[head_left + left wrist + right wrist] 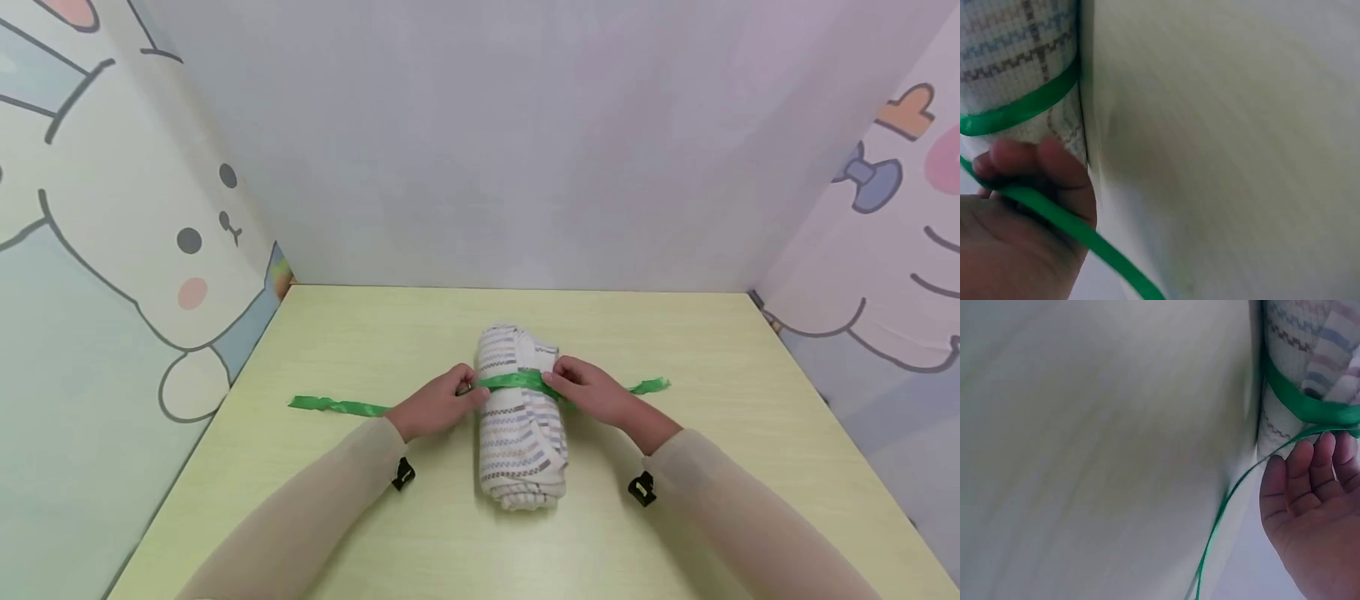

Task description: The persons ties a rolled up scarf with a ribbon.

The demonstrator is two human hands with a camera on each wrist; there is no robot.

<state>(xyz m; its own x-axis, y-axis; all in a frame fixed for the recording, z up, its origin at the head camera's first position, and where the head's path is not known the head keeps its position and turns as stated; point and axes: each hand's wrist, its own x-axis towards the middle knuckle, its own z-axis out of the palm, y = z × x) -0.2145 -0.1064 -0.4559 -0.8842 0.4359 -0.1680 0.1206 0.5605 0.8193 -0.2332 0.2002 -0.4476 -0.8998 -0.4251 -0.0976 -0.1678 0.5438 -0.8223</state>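
A rolled cloth (517,450), white with rows of blue, brown and pinkish pattern, lies lengthwise on the table. Round its middle runs a green ribbon (517,380). At the roll's left side my left hand (441,403) grips the ribbon, with curled fingers (1063,164) over the strand that crosses the palm. My right hand (592,392) pinches the ribbon at the right side, its fingertips right at the band. One loose ribbon tail (337,406) stretches out to the left; the shorter-looking tail (651,386) shows beyond the right hand.
The pale wooden table (360,342) meets a plain light wall (517,167) at the back. Side panels with a cartoon rabbit (142,217) and another cartoon figure (847,275) enclose it left and right. Small black clips (403,474) hang by both sleeves.
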